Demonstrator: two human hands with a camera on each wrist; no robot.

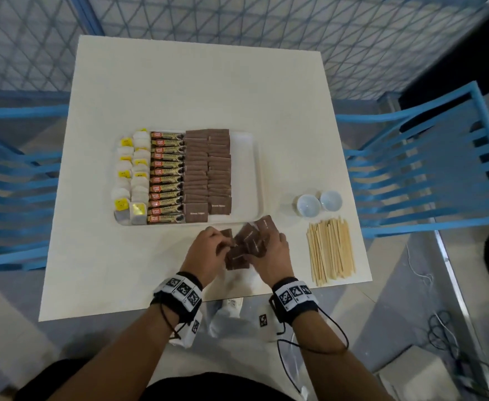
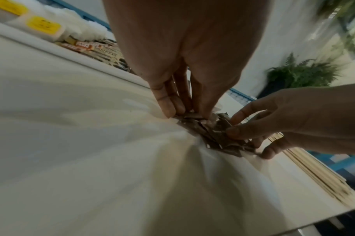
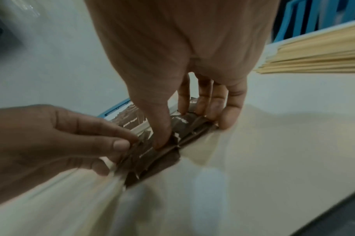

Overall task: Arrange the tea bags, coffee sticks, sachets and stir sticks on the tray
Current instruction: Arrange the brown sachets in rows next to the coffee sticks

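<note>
A white tray [image 1: 249, 172] holds tea bags [image 1: 130, 180] at its left, then a column of coffee sticks [image 1: 166, 178], then two columns of brown sugar sachets [image 1: 208, 172]; its right strip is bare. In front of the tray lies a loose pile of brown sachets [image 1: 247, 246]. My left hand [image 1: 223, 246] pinches the pile's left side between thumb and fingers [image 3: 120, 143]. My right hand [image 1: 263, 241] curls round the right side, thumb pressing down on top [image 3: 162, 142]. In the left wrist view both hands meet over the pile [image 2: 213, 137]. Wooden stir sticks [image 1: 330, 250] lie on the table to the right.
Two small white cups [image 1: 308, 206] stand right of the tray, behind the stir sticks. Blue slatted chairs [image 1: 428, 169] flank the table on both sides. A clear plastic bag [image 1: 231, 311] hangs at the table's near edge, below my hands.
</note>
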